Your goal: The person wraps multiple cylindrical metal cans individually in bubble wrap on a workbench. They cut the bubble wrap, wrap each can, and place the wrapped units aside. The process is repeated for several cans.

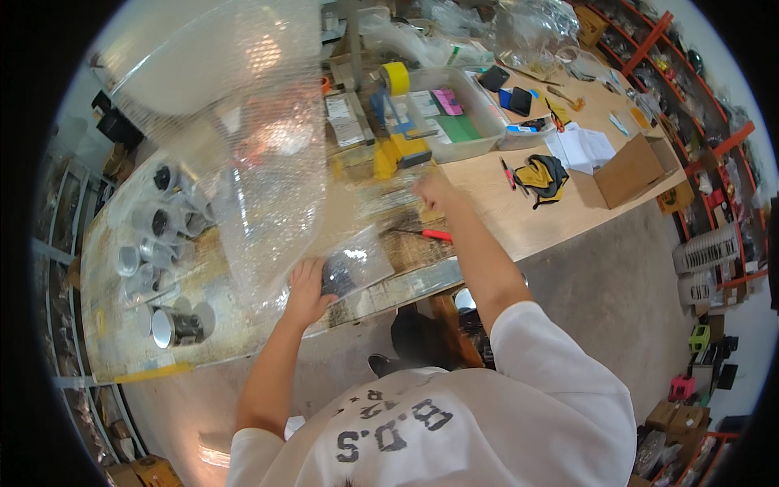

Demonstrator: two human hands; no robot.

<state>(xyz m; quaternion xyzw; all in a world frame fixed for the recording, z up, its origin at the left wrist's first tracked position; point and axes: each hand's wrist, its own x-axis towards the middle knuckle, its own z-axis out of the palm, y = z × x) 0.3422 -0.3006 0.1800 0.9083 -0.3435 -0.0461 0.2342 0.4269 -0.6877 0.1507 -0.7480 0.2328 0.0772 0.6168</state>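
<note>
My left hand [309, 293] presses with spread fingers on the left edge of a clear plastic bag or wrap [365, 262] around a dark flat item, lying at the table's near edge. Beside that hand a large sheet of bubble wrap [274, 201] hangs down to the tabletop. My right hand [435, 190] is over the worn wooden tabletop, its fingers curled; whether it holds anything is not clear. Just beyond it stands a blue and yellow tape dispenser [401, 137] with a yellow tape roll [395, 78]. A red-handled tool [436, 235] lies beside my right forearm.
Wrapped cylindrical items [152, 222] and a printed can [176, 329] stand at left. Behind the dispenser is a plastic bin [493, 139] with papers. Gloves [541, 176], a pen-like tool [507, 173], white papers [581, 149] and an open cardboard box [630, 173] are at right.
</note>
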